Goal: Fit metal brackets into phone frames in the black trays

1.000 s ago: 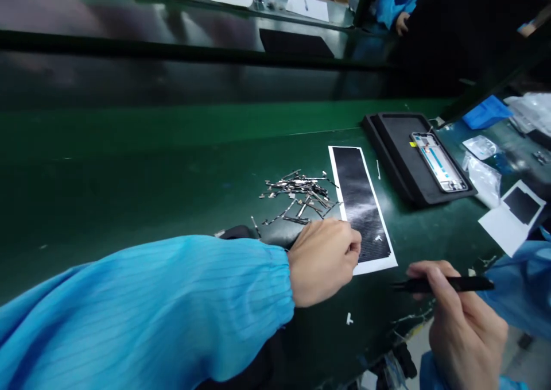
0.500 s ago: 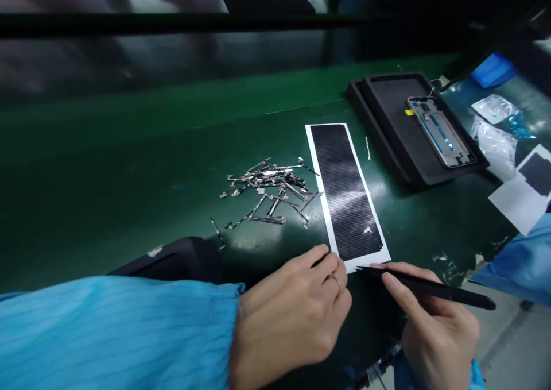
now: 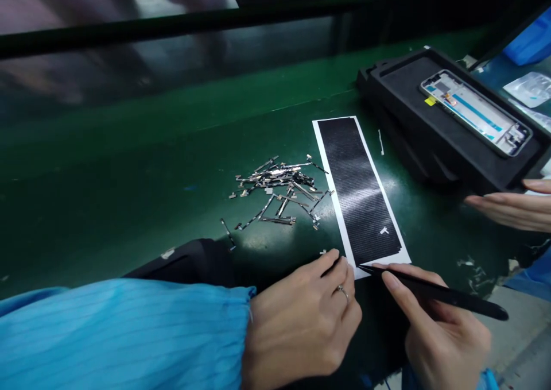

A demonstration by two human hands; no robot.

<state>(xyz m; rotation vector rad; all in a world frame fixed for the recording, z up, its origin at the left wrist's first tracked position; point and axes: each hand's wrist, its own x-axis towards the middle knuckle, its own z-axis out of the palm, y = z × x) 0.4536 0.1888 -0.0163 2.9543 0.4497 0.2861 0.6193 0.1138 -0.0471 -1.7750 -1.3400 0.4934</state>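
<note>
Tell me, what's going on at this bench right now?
The person's right hand holds black tweezers, tips over the near end of a white-bordered black sheet. The left hand is at that sheet's near left corner; whether it pinches anything is hidden. A loose pile of small thin parts lies left of the sheet. On the right, another person's hand is at the near edge of a black tray carrying a phone frame.

The head camera faces forward and down (near the bench point(image 3: 107, 206)).
</note>
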